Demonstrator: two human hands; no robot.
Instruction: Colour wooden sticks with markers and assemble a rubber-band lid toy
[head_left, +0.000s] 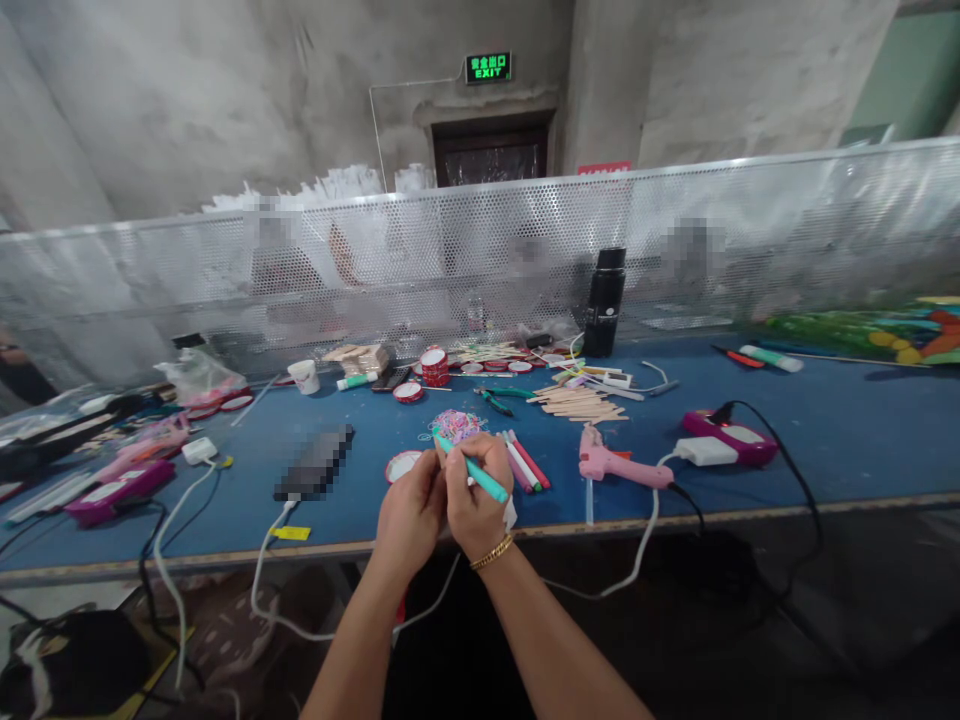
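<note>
Teal plastic is what matters here: that teal marker [487,482] sits at the meeting point of both hands, slanting from 10 o'clock (far end) to 4 o'clock (near end), if 12 is straight ahead of the person. Right hand [474,508] is closed around it, fingers curled. Left hand [409,502] is curled too, fingertips bunched up against the right; can't tell if it's pinching anything, since the fingers hide it.

My 2 cents on doing this bit well: keep the wrists close together like this so they steady each other, go light on the grip, and don't let the far end drift into the loose bands [465,424] at 12 o'clock. They're tiny and I bet they'd scatter easily.

Further out, a red-rimmed disc [400,466] is at 10 o'clock, and more markers [527,462] lie near at 3, handy for a swap. Pliers [506,400] at 1, wooden sticks [581,403] at 2. I'd mind the elbow around the pink glue gun [626,469] at 3; can't tell if it's hot.
</note>
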